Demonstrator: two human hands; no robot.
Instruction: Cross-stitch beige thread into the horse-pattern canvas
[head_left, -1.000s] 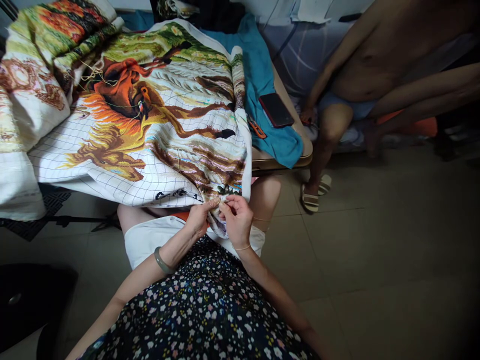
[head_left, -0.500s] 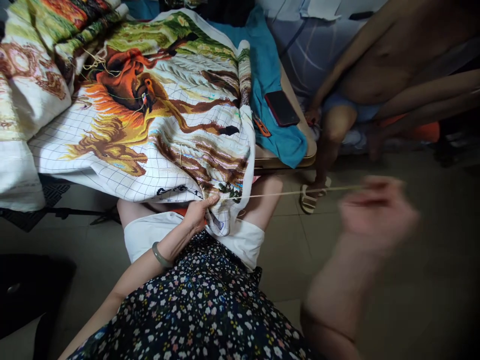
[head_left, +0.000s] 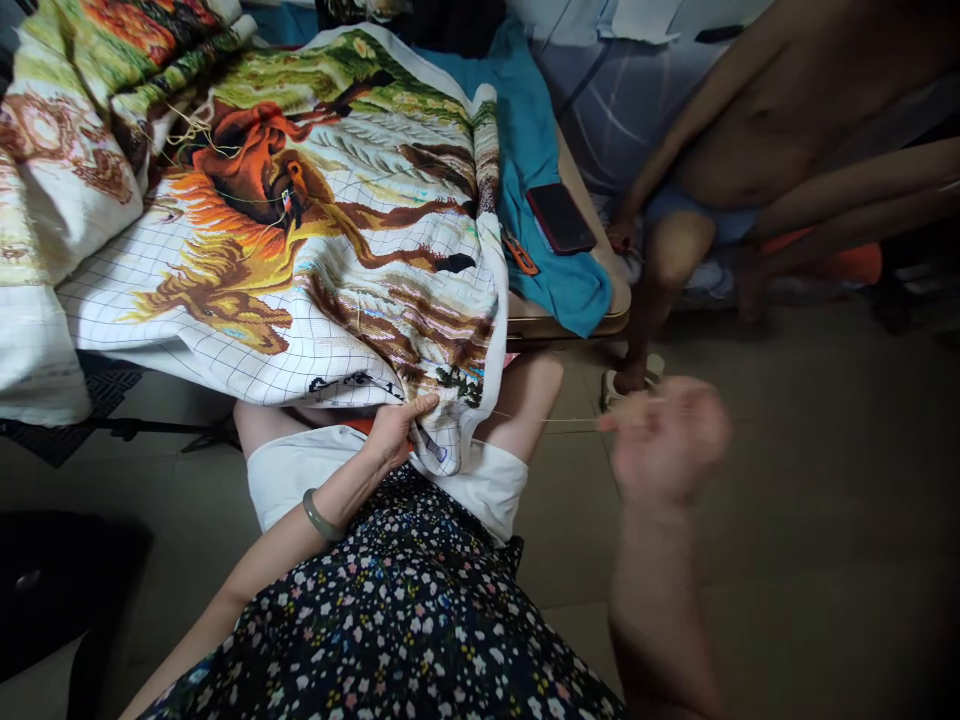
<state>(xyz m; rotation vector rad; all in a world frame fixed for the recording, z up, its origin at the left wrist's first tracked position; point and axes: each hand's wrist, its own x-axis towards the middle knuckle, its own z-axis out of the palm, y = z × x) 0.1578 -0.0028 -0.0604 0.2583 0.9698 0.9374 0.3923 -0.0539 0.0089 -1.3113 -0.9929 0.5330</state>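
A large cross-stitch cloth (head_left: pixel 345 350) with horses and grid lines drapes from the table over my lap. My left hand (head_left: pixel 394 428) grips its near edge, thumb on top and fingers underneath, beside a dark green stitched patch. Off to the right, my right hand (head_left: pixel 671 440) is closed and blurred by motion. From its fingers a thin pale thread (head_left: pixel 566 420) runs left to the cloth's edge. Whether a needle is in those fingers I cannot make out. Loose yellowish threads (head_left: pixel 191 130) lie on the upper left of the cloth.
On a teal cloth (head_left: pixel 525 140) at the table's right side lie a dark phone (head_left: pixel 561 218) and orange-handled thread snips (head_left: pixel 520 255). Another person (head_left: pixel 679 230) sits at the right beyond the table corner. Rolled stitched fabric (head_left: pixel 180 70) lies at the upper left.
My right hand has moved left and slightly down, nearer the cloth. The thread between it and the cloth now looks thinner and lower. My left hand keeps its grip.
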